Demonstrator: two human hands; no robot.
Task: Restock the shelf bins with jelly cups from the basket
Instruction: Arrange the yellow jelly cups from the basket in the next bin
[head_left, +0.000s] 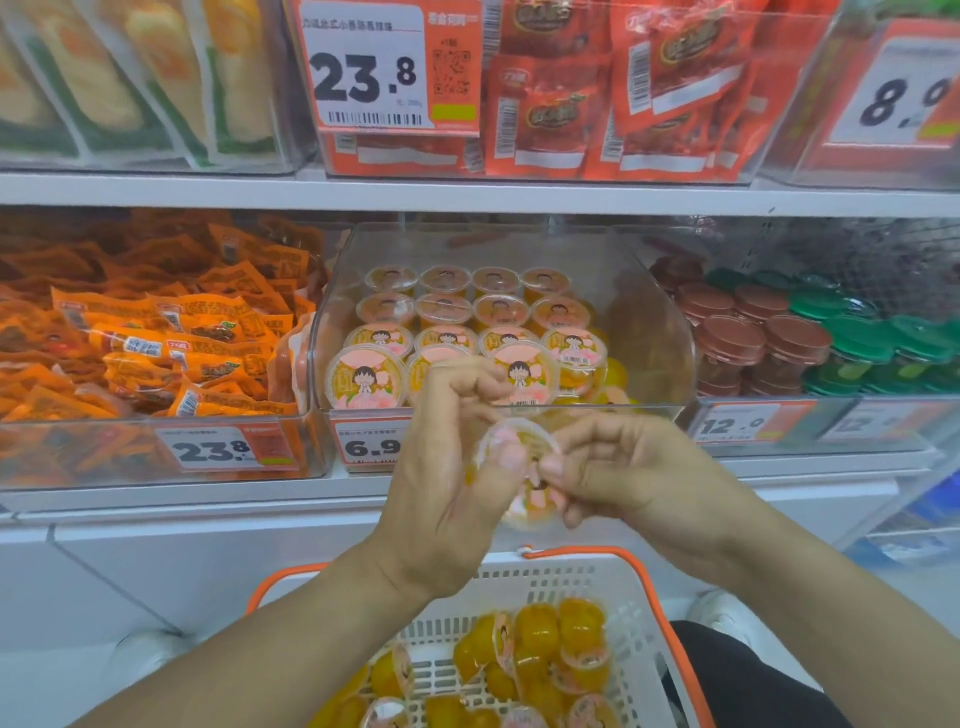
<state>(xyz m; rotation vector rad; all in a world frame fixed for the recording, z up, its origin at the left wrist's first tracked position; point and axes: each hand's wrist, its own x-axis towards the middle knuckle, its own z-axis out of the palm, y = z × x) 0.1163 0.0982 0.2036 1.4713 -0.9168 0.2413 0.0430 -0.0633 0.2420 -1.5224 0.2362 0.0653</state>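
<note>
Both hands meet just in front of the clear middle shelf bin (660, 332), which holds rows of orange jelly cups (366, 378) with cartoon lids. My left hand (447, 467) and my right hand (631, 470) together pinch jelly cups (524, 470), blurred, between their fingertips; it looks like two stacked cups. Below, a white basket (550, 582) with orange handles holds several more yellow-orange jelly cups (535, 660). The right side of the bin has a gap showing loose yellow cups underneath.
Left of the jelly bin is a bin of orange snack packets (156, 338). To the right sit brown-lidded cups (737, 332) and green-lidded cups (852, 338). The upper shelf carries red packets (623, 98) and price tags. A white shelf ledge runs below the bins.
</note>
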